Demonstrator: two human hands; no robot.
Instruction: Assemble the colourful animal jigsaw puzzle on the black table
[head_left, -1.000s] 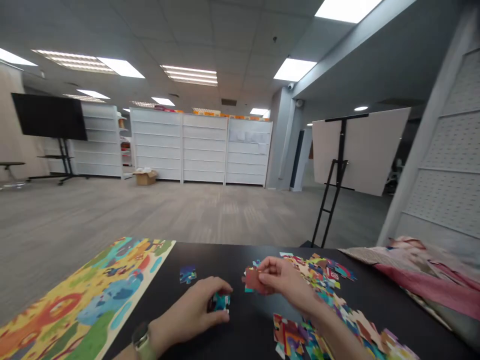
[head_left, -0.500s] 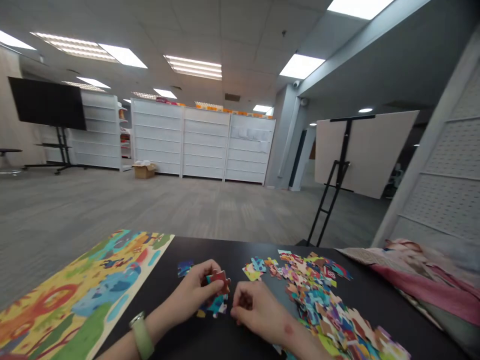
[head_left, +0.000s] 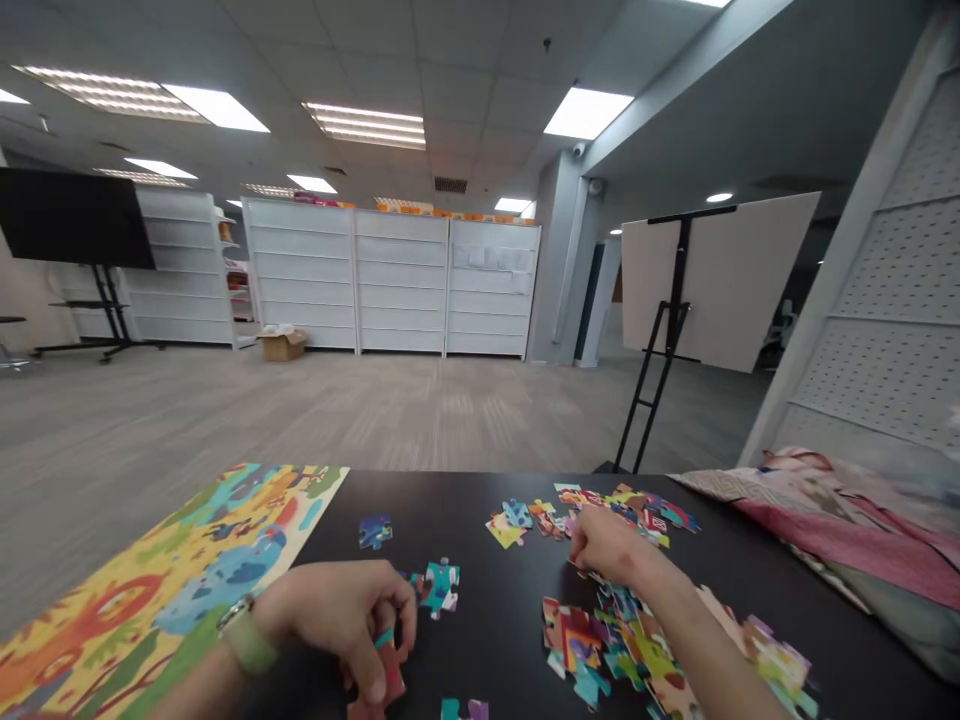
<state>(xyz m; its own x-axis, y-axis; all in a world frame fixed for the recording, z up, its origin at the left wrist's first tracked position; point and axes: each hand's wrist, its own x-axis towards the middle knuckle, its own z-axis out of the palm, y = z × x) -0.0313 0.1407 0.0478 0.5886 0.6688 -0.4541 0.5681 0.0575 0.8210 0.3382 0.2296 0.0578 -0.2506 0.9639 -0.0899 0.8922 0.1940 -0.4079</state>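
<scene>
My left hand (head_left: 341, 605) is closed on a red puzzle piece (head_left: 391, 668) with a bit of teal, low over the black table. Just past its fingers lies a teal puzzle piece (head_left: 441, 584). A dark blue piece (head_left: 375, 531) rests farther back. My right hand (head_left: 609, 540) reaches into the heap of loose puzzle pieces (head_left: 637, 635), its fingers bent down and pressed together; what they pinch is hidden. A yellow piece (head_left: 505, 530) lies left of this hand.
A colourful picture sheet (head_left: 217, 560) covers the table's left side. Crumpled cloth (head_left: 862, 550) lies at the right edge. Another puzzle piece (head_left: 465, 709) sits at the near edge of view. Beyond the black table (head_left: 435, 500) stand an easel-like board (head_left: 720, 285) and white shelves (head_left: 397, 285).
My left hand has come nearer and lower with the red piece, uncovering the teal one. My right hand has moved away to the right, onto the heap.
</scene>
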